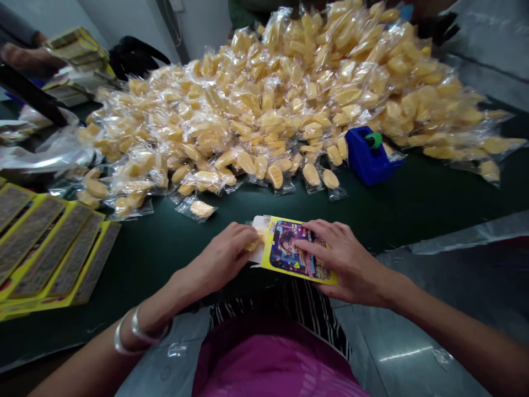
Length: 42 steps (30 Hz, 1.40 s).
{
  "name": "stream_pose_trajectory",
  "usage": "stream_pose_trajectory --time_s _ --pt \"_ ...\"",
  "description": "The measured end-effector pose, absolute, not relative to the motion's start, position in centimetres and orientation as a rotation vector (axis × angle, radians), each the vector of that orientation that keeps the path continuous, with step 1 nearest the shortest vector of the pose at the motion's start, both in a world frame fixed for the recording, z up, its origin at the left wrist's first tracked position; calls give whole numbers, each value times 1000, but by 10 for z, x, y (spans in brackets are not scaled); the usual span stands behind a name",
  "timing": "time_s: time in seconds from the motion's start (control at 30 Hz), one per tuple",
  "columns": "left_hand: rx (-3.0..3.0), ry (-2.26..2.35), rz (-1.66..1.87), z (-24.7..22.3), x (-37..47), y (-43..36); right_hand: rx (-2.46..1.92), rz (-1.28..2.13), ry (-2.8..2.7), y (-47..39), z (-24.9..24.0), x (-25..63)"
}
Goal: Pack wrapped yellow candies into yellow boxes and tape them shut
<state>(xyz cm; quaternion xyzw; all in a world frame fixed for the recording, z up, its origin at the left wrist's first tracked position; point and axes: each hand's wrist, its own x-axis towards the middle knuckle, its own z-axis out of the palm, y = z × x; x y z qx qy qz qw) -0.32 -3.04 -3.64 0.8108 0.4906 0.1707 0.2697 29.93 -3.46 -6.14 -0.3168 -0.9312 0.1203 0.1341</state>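
Note:
My right hand [347,259] grips a yellow printed cardboard box [289,248] by its right end, with fingers across the colourful front. The box's left end has its white flap open. At that end my left hand [219,256] is closed on a small pale-yellow piece in a clear plastic bag [253,240], right at the box's opening; my fingers partly hide it. Beyond my hands, a single bagged yellow piece [201,209] lies on the dark green table [173,242], in front of a big heap of the same bagged pieces [264,116].
A blue tape dispenser [368,157] with a green core stands at the heap's right front. Several yellow-edged boxes [53,248] lean in a row at the left. Another person's hand [25,58] is at the far left near stacked boxes [78,49].

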Motion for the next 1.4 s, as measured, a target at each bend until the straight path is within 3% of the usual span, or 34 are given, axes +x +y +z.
stream_pose_trajectory --time_s 0.1,0.23,0.33,0.43,0.63,0.93,1.17,1.4 --pt "1813 1133 393 -34 15 -29 -905 358 -2672 -34 -62 299" --pt "1275 922 613 -38 21 -30 -883 365 -2640 -34 -64 298" --pt "1545 1295 814 -35 -8 -26 -855 354 -2654 -32 -65 297" --pt "1981 1877 709 -33 -56 -14 -818 365 -2654 -31 -66 297" --pt "2159 1863 358 -38 -94 5 -821 381 -2642 -28 -69 294" --pt "1809 1938 420 -24 -80 52 -837 392 -2665 -28 -69 294" --pt "1974 2179 705 -16 -81 10 -844 382 -2674 -27 -68 295" --pt "2685 1568 -340 -19 -16 -13 -860 379 -2715 -25 -64 294"
